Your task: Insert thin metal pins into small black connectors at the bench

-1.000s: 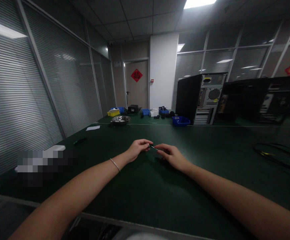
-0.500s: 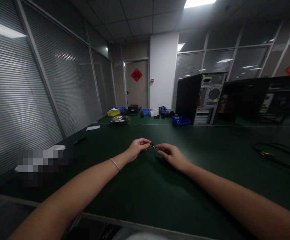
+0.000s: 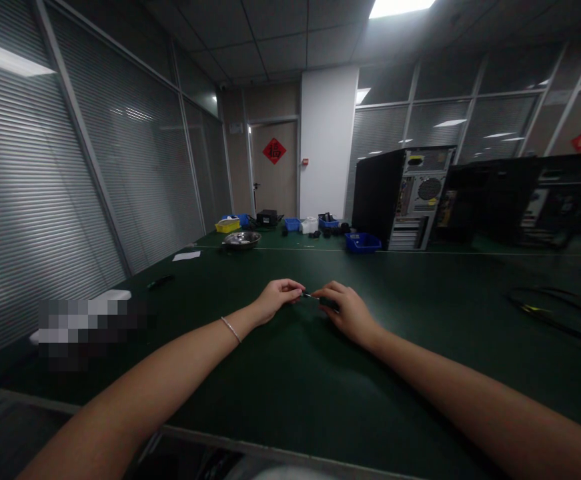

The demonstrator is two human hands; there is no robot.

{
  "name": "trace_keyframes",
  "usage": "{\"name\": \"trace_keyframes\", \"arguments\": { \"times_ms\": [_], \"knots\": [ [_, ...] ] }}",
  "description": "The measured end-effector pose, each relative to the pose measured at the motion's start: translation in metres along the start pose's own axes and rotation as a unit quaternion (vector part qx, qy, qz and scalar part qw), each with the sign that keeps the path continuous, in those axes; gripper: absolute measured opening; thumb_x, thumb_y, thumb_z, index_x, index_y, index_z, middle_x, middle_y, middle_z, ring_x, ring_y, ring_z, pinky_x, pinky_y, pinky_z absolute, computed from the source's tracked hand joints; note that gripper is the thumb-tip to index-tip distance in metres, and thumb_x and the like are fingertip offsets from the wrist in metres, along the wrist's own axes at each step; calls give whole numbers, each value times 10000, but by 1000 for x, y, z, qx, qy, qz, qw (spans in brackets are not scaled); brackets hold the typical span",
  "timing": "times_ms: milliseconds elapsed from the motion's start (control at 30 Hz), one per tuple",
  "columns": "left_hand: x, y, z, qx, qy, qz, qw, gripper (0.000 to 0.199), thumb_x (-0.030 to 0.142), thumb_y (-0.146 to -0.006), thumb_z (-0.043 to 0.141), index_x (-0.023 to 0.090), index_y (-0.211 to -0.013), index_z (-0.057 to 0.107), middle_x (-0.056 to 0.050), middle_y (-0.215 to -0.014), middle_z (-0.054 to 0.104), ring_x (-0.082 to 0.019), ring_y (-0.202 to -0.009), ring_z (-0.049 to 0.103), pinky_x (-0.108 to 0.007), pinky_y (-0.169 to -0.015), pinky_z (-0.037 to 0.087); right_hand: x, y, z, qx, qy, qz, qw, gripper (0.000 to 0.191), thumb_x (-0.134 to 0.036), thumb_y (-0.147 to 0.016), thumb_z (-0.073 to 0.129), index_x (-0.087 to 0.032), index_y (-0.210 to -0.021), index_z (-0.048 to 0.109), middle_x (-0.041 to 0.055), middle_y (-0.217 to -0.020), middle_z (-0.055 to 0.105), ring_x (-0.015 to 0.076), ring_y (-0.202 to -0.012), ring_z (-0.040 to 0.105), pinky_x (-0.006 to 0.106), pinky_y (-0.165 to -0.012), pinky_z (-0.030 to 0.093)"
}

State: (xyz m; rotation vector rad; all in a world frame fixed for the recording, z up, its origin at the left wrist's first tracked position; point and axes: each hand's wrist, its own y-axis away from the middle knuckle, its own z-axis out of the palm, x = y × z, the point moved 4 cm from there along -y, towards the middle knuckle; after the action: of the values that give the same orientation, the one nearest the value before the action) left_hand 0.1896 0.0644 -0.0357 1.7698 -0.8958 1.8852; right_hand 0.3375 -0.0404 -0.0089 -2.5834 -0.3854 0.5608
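Over the middle of the green table, my right hand grips the dark handle of a thin tool, which looks like a screwdriver. Its narrow metal shaft points left to the fingertips of my left hand. The left fingers are pinched together at the shaft's end, and whatever small item they hold there is too small to make out. A thin bracelet circles my left wrist.
Metal bowl, yellow bin and blue tray stand farther back. A computer case is at the back right, black cables lie right, a green-black tool and white paper left.
The fingers of my right hand have shifted slightly on the tool, so more of its dark handle shows. My left hand has stayed nearly in place.
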Motion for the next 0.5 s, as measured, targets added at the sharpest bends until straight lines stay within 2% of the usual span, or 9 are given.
{"name": "trace_keyframes", "arguments": {
  "times_ms": [500],
  "knots": [
    [0,2,-1,-17,23,-21,999,335,316,-689,674,103,-942,623,-83,-818,626,-133,-735,572,-286,-707,432,-5,-1,-3,-32,-52,3,998,231,-279,-837,480,-235,-1025,606,41,-928,618,192,-859,518,322,-761,394]
  ]
}}
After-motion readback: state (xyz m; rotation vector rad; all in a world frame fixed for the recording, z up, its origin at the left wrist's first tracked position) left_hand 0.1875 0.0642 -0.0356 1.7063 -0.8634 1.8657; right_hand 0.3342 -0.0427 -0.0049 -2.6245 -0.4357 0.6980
